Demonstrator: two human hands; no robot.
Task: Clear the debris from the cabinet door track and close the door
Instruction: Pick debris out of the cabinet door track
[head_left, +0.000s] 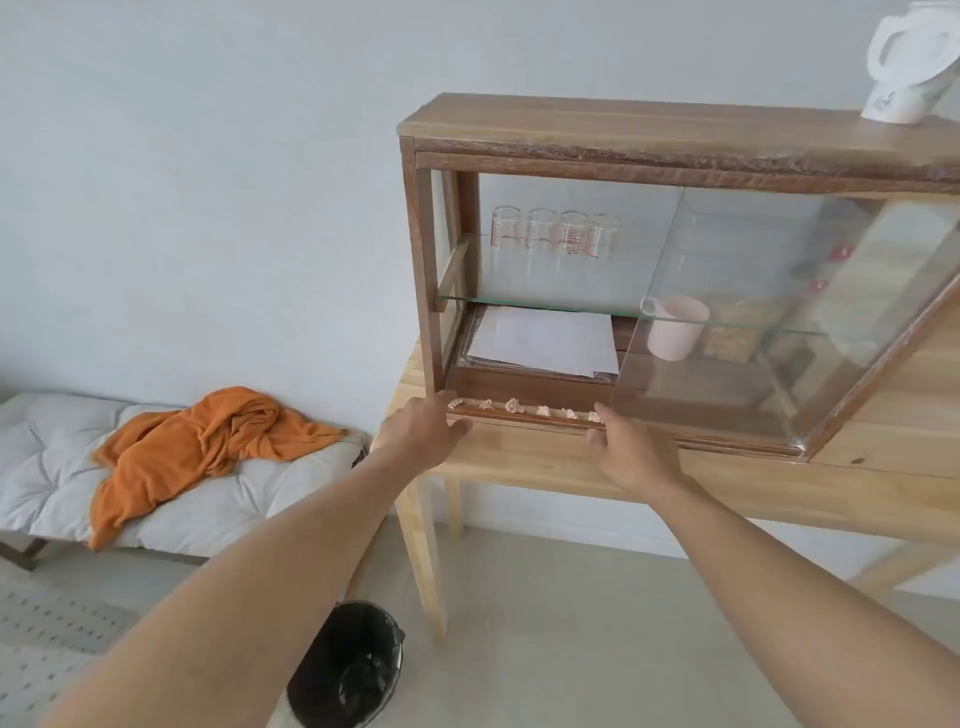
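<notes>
I see a dark-stained wooden cabinet (670, 150) with a rough, bark-like front edge under its top board, standing on a pale, smooth-grained wooden table (545, 457). Its sliding glass door (769, 322) sits over the right half, leaving the left half uncovered. Along the grooved bottom track (524, 418) at the front of that uncovered half lies a row of small, crumpled, pale pinkish debris bits (513, 406), lumpy and irregular, spaced apart from one another.

My left hand (423, 428) rests at the left end of the track, fingers loosely spread and curled onto the front lip, clasping nothing. My right hand (631, 452) is at the right end of the row, fingers apart and empty, its fingertips just beside the last bit and near the door's edge.

Inside, a thin glass shelf (535, 305) carries four clear cylindrical tumblers (556, 239) with red print; below lie flat white paper sheets (545, 340). Behind the door stands a matte pink cup (675, 327). A glossy white jug (906, 67) sits on the cabinet's top. A round bin with a crinkled black liner (353, 670) stands on the floor below, and a rumpled orange cloth (208, 441) lies on a quilted white cushion (47, 452) to the left.
</notes>
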